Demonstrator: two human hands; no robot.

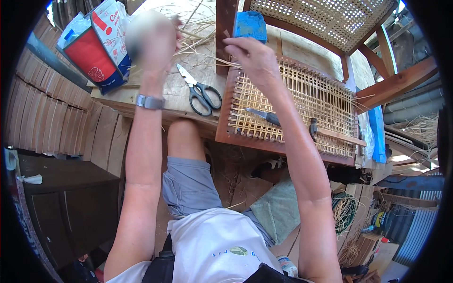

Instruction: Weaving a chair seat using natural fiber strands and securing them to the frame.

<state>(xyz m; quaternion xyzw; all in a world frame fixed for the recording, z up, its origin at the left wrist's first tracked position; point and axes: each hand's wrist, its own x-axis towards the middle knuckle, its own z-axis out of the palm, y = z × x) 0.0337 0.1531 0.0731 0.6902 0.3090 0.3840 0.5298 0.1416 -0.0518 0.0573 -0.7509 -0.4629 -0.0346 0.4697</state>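
Note:
My left hand [158, 52] is raised over the workbench among loose cane strands [196, 40]; a pale blur hides most of it and whatever it may hold. My right hand [250, 59], fingers pinched on a thin cane strip [226, 34], is above the top left of a wooden chair seat with woven cane [250, 96]. Black-handled scissors [200, 96] lie between my arms. On the weave rest a dark-handled pointed tool [257, 113] and a wooden-handled hammer [339, 136], both partly beside or behind my right forearm.
A red, white and blue bag [101, 59] sits at the bench's left. Behind the seat are a blue block [251, 26] and the cane chair back [339, 16]. A dark cabinet [66, 207] stands lower left; a green coil [342, 212] lies lower right.

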